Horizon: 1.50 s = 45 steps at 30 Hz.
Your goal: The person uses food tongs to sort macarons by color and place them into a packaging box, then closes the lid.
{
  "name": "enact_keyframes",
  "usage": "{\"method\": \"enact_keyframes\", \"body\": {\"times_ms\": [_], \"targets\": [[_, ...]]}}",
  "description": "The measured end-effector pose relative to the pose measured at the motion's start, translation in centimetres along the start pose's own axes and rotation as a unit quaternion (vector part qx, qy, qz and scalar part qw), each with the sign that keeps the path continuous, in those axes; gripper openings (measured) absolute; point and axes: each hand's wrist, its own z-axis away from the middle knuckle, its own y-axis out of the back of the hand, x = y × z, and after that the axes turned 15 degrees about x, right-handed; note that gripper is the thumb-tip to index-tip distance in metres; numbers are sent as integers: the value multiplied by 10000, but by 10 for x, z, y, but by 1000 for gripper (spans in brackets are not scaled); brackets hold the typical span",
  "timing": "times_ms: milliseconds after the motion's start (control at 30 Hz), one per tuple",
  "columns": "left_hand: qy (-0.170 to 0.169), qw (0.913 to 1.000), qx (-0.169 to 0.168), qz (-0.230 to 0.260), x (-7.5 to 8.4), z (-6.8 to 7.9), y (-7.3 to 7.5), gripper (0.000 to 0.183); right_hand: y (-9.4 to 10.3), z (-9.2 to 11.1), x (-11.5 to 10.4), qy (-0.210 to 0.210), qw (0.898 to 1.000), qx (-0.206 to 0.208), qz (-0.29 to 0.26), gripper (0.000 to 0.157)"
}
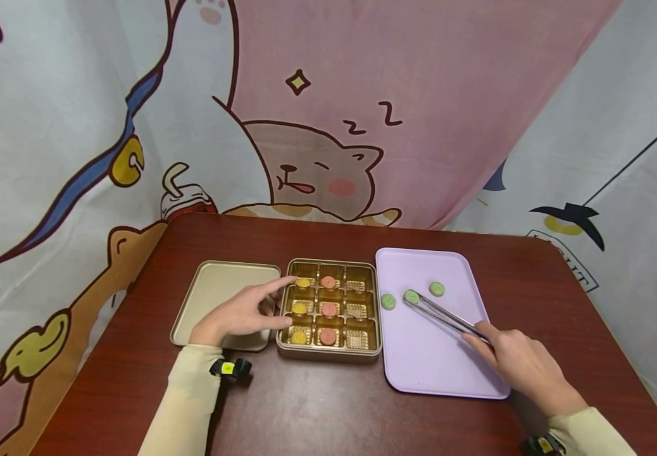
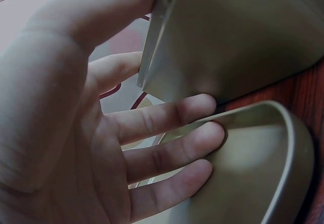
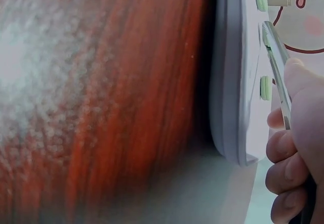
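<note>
My right hand (image 1: 525,361) grips metal tongs (image 1: 448,316), whose tips stand around a green cookie (image 1: 411,296) on the lilac tray (image 1: 437,354). Two more green cookies lie on that tray, one (image 1: 388,301) by its left edge and another (image 1: 437,289) farther back. With thumb and index finger spread, my left hand (image 1: 243,311) touches the left side of a gold box (image 1: 328,356); its other fingers (image 2: 172,148) extend over the lid. Yellow cookies (image 1: 299,308) fill the box's left column and pink cookies (image 1: 329,309) the middle one. The right column holds no cookies.
A gold lid (image 1: 231,278) lies inside-up on the dark wooden table (image 1: 317,405), left of the box and partly beneath my left hand. The tray stands close against the box's right side. A printed cloth (image 1: 419,76) hangs behind the table.
</note>
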Motion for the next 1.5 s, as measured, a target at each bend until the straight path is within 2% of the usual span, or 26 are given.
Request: {"method": "enact_keyframes", "body": {"times_ms": [467, 900, 1100, 1267, 1500], "targets": [[28, 10000, 7, 1, 1, 0, 0, 88, 13, -4, 1, 112, 9988, 472, -57, 33], [11, 10000, 7, -23, 1, 0, 0, 88, 22, -3, -10, 224, 9980, 585, -93, 29], [-115, 9999, 33, -35, 1, 0, 0, 87, 26, -2, -21, 448, 9955, 828, -123, 27], [-84, 10000, 21, 50, 2, 0, 1, 87, 27, 2, -31, 762, 9917, 1028, -128, 30], [-71, 10000, 25, -19, 2, 1, 1, 87, 25, 6, -42, 1314, 9806, 1443, -183, 33]]}}
